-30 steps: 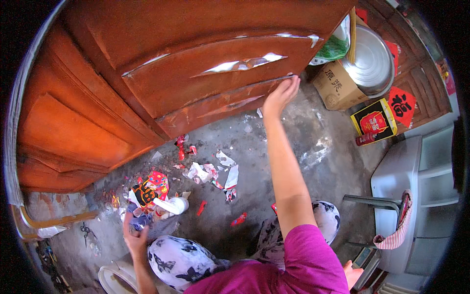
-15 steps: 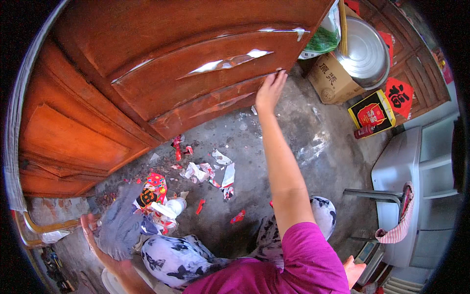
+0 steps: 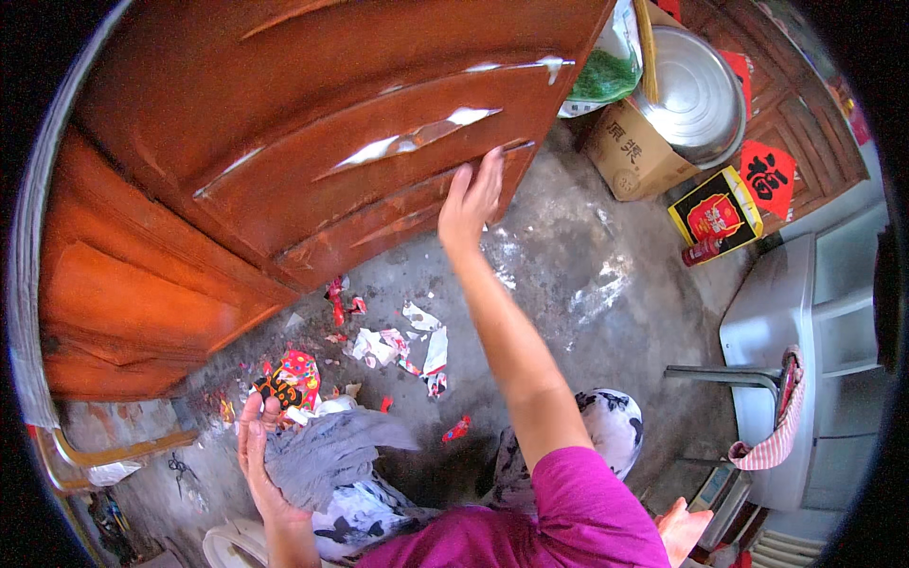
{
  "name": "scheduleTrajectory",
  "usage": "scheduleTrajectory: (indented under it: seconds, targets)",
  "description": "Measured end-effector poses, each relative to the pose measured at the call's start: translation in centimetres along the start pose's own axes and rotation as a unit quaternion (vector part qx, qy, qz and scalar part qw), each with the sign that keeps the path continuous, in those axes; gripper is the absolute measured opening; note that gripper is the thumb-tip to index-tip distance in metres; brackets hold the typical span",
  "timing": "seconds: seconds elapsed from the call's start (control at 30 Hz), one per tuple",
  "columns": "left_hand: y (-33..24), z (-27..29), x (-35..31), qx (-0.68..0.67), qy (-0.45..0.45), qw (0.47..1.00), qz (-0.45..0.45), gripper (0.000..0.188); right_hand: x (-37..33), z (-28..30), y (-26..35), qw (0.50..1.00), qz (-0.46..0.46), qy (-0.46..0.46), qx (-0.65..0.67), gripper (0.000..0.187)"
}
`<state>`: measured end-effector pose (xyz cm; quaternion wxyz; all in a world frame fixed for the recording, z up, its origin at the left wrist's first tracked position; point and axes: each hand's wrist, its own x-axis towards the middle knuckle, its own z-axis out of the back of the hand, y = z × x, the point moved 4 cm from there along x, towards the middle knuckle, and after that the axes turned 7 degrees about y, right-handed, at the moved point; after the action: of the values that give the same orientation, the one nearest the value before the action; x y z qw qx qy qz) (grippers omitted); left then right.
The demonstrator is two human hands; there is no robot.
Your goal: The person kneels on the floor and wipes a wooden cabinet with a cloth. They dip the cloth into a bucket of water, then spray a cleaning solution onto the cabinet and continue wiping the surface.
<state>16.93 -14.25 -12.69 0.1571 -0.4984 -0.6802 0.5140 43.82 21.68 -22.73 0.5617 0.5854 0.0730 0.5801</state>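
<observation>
My right hand (image 3: 471,200) reaches up and presses flat against the lower panel of a large reddish-brown wooden door (image 3: 284,161), fingers spread, holding nothing. Low at the left, my left hand (image 3: 258,454) grips a crumpled grey cloth (image 3: 327,454) over my patterned trousers. Torn red and white paper scraps (image 3: 398,346) lie on the grey concrete floor between the two hands, with a colourful crumpled piece (image 3: 289,379) just above the left hand.
A cardboard box (image 3: 630,151), a big metal basin (image 3: 696,90) and a green bag (image 3: 606,71) stand at the upper right. A red-and-yellow box (image 3: 715,218) lies beside a grey cabinet (image 3: 805,350) with a checked cloth (image 3: 772,435). Scissors (image 3: 180,466) lie at lower left.
My right hand has slid left along the door's lower panel. My left hand has risen back into view, bringing up the grey cloth.
</observation>
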Motion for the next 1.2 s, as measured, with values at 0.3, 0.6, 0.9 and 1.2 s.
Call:
scheduleTrajectory:
  seconds: [0.3,0.6,0.9,1.2]
  targets:
    - [0.5,-0.5,0.4,-0.036,-0.004,0.999,0.006,0.041,11.3,6.1,4.2,0.989,0.106,-0.104,-0.007,0.069]
    - [1.4,-1.5,0.5,-0.045,0.044,0.998,0.031,0.04,13.7,6.4,8.7,0.982,0.094,-0.05,-0.156,0.068]
    - [2.3,-2.2,0.8,-0.122,0.049,0.991,0.039,0.031,11.0,6.4,8.8,0.974,0.121,-0.063,-0.179,0.066]
    - [1.4,-2.5,0.0,-0.09,0.043,0.994,0.043,0.029,-1.0,-2.1,22.3,0.921,0.366,0.122,-0.046,0.068]
